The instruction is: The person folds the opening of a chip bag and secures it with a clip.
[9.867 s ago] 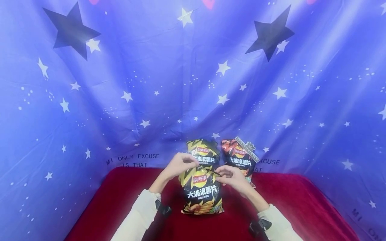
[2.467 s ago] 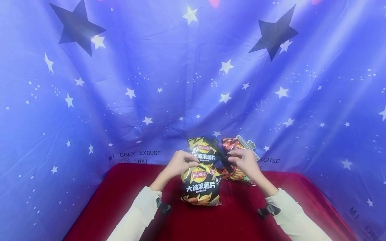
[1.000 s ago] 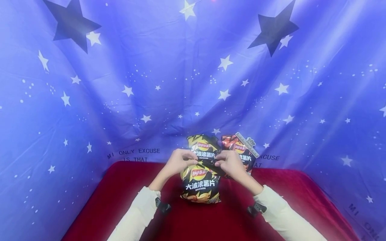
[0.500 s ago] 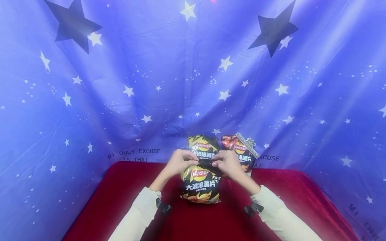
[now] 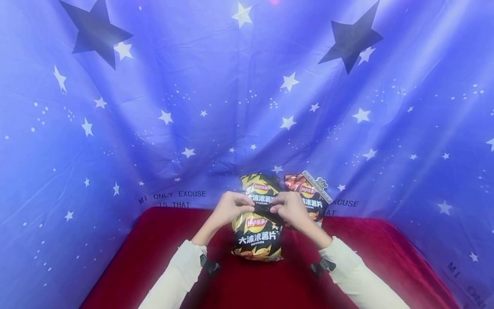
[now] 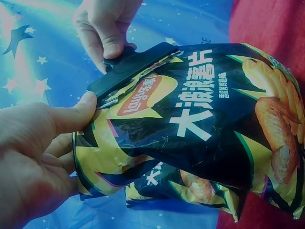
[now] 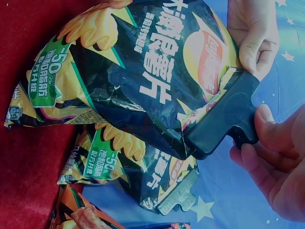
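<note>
A black and yellow Lay's chip bag point(image 5: 257, 240) stands in front of me, its top edge folded. My left hand point(image 5: 230, 208) pinches the bag's top at the left corner, its thumb against the end of a black bag clip point(image 6: 136, 67) in the left wrist view. That clip sits along the folded top. With thumb and fingers, my right hand point(image 5: 291, 210) pinches the clip's handle. In the right wrist view the clip point(image 7: 221, 119) spans the bag's top between both hands, and the right hand point(image 7: 281, 157) is at its handle.
Behind stands another black and yellow chip bag point(image 5: 247, 182), with a dark clip point(image 7: 178, 195) on its top. To its right is a red and black chip bag point(image 5: 295, 183) with a pale decorated clip point(image 5: 317, 186). A dark red cloth point(image 5: 162, 253) covers the table before a blue starry curtain point(image 5: 216, 86).
Ten seconds ago both hands pinched the bag's folded top without a clip. The right hand then was over the red bag, and has come left to the bag's top with the black clip.
</note>
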The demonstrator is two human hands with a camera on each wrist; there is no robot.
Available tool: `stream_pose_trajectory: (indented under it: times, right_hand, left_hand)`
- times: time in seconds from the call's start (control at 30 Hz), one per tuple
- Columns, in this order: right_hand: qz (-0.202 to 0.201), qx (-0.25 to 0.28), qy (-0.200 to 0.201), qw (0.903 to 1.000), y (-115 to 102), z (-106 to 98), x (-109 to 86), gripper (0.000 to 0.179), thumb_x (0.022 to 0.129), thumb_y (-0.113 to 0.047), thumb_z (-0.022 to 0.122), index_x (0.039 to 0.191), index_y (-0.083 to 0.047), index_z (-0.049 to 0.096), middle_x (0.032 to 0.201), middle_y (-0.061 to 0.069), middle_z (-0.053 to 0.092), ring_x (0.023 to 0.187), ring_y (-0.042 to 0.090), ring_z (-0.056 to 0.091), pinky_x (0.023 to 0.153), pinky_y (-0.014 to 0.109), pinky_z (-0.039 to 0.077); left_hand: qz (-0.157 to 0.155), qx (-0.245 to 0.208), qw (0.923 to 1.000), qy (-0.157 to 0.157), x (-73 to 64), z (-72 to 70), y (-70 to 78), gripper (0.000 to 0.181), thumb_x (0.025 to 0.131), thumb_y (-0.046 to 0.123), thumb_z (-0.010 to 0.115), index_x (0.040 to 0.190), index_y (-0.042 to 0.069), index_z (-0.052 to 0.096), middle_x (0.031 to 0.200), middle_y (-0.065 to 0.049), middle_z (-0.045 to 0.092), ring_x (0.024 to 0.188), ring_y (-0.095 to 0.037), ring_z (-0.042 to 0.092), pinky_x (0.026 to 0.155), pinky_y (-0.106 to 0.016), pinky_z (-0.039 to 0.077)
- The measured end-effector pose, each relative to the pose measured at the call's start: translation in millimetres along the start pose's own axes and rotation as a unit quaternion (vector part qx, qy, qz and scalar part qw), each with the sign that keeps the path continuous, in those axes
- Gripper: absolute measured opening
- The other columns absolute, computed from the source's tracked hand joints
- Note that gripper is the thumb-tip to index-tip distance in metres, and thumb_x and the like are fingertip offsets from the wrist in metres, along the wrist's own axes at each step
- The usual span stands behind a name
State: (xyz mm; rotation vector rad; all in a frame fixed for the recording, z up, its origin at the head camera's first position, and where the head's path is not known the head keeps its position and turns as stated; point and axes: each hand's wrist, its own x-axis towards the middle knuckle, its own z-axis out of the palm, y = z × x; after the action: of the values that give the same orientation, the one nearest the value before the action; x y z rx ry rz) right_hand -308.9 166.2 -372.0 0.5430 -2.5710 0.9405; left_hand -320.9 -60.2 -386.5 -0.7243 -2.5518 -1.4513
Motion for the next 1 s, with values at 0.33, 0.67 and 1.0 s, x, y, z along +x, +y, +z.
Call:
stream_pose_trajectory:
  times: [0.33, 0.67, 1.0]
  right_hand:
    - [-0.007, -0.008, -0.007, 0.9999, -2.7, -0.4, 1.3, 0.015, 0.074, -0.003, 0.083, 0.089, -0.002, 0.081, 0.089, 0.012, 0.079, 0.076, 0.023, 0.072, 0.073, 0.039, 0.06]
    - [0.002, -0.005, -0.016, 0.9999, -3.6, -0.7, 2.0, 0.016, 0.075, -0.002, 0.083, 0.091, -0.002, 0.081, 0.092, 0.013, 0.079, 0.08, 0.024, 0.072, 0.074, 0.04, 0.061]
    - [0.03, 0.024, -0.029, 0.9988, -3.6, -0.2, 3.6, 0.017, 0.076, -0.002, 0.082, 0.092, -0.001, 0.08, 0.093, 0.015, 0.078, 0.065, 0.014, 0.065, 0.059, 0.027, 0.057]
  left_hand:
    - [0.002, 0.0, 0.9999, 0.011, -1.6, 0.1, 1.4, 0.014, 0.085, 0.011, 0.082, 0.098, 0.008, 0.08, 0.099, -0.007, 0.08, 0.095, -0.021, 0.075, 0.09, -0.037, 0.061]
    - [-0.009, -0.009, 0.9992, 0.037, -1.2, 3.3, -0.3, 0.02, 0.081, 0.011, 0.085, 0.1, 0.005, 0.08, 0.099, -0.007, 0.08, 0.097, -0.023, 0.076, 0.091, -0.036, 0.061]
    - [-0.007, -0.018, 0.9993, 0.033, 0.0, 3.8, -4.8, 0.018, 0.081, 0.011, 0.085, 0.098, 0.008, 0.081, 0.099, -0.006, 0.08, 0.098, -0.022, 0.076, 0.091, -0.035, 0.061]
